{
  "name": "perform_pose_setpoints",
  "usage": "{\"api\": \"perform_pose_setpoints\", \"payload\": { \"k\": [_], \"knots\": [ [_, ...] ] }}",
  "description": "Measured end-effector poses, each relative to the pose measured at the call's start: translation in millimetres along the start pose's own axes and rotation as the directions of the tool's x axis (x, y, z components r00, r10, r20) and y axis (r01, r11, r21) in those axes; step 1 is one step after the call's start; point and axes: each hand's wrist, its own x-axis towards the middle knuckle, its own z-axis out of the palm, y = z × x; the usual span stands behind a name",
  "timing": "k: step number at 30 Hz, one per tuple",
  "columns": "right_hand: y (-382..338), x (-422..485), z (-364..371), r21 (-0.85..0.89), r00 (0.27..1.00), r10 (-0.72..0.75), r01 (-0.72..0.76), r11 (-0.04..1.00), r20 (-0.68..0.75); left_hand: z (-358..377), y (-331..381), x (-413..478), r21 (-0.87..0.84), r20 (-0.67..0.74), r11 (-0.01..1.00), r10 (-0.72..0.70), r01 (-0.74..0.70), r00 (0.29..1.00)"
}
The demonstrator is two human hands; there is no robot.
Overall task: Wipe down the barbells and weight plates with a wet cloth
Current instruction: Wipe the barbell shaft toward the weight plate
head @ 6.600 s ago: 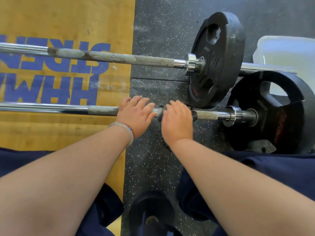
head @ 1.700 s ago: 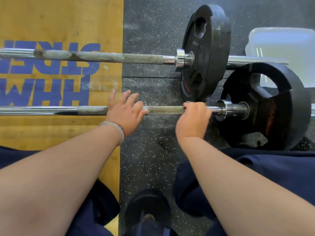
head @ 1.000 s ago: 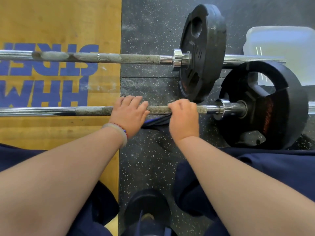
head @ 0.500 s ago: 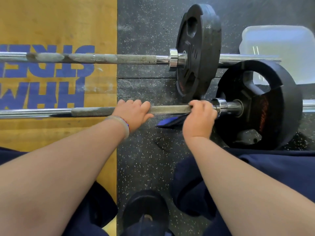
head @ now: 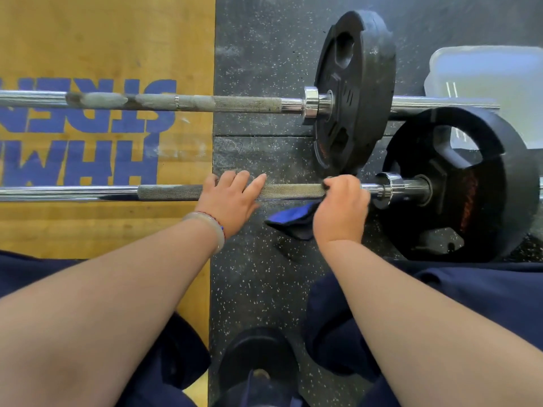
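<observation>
The near barbell [head: 170,193] lies across the floor with a black weight plate [head: 458,183] on its right end. My right hand [head: 340,207] grips a blue cloth [head: 291,218] wrapped round the bar, just left of the chrome collar; a loose end of the cloth hangs below the bar. My left hand [head: 232,198] rests on the knurled part of the bar with its fingers laid over it. A second barbell [head: 205,103] lies farther away, carrying another black weight plate [head: 352,92].
A white plastic tub [head: 487,74] stands at the far right behind the plates. A small black weight [head: 258,356] sits on the speckled rubber floor between my knees. A wooden platform [head: 102,39] with blue lettering lies to the left.
My right hand with the cloth has slid back and forth along the bar and is now near the collar. My left hand's fingers have spread flatter over the bar.
</observation>
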Motion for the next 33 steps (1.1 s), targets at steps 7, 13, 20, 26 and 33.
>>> {"api": "perform_pose_setpoints", "payload": {
  "k": [7, 13, 20, 26, 33],
  "knots": [
    [-39.1, -12.9, 10.9, 0.012, 0.965, -0.221, 0.221, 0.975, 0.141, -10.5, 3.0, 9.5, 0.078, 0.128, 0.997, -0.016, 0.006, 0.992],
    [-10.9, -4.0, 2.8, 0.008, 0.999, -0.049, 0.049, 0.999, 0.004, -20.4, -7.3, 19.1, 0.041, 0.177, 0.994, 0.096, -0.104, 0.98],
    [-35.9, -7.0, 9.8, 0.016, 0.996, -0.064, 0.064, 0.998, 0.054, -24.3, -18.1, 26.7, -0.105, 0.274, 0.984, 0.168, -0.144, 0.947],
    [-41.2, -11.4, 14.5, 0.049, 0.921, -0.358, 0.355, 0.934, 0.153, 9.8, -19.4, -3.4, 0.084, -0.089, 0.99, 0.119, -0.111, 0.989],
    [-27.9, 3.3, 8.1, -0.005, 0.998, 0.057, -0.057, 0.998, 0.017, 1.6, -15.4, -0.4, 0.09, -0.02, 0.994, 0.062, -0.06, 0.998]
  ]
}}
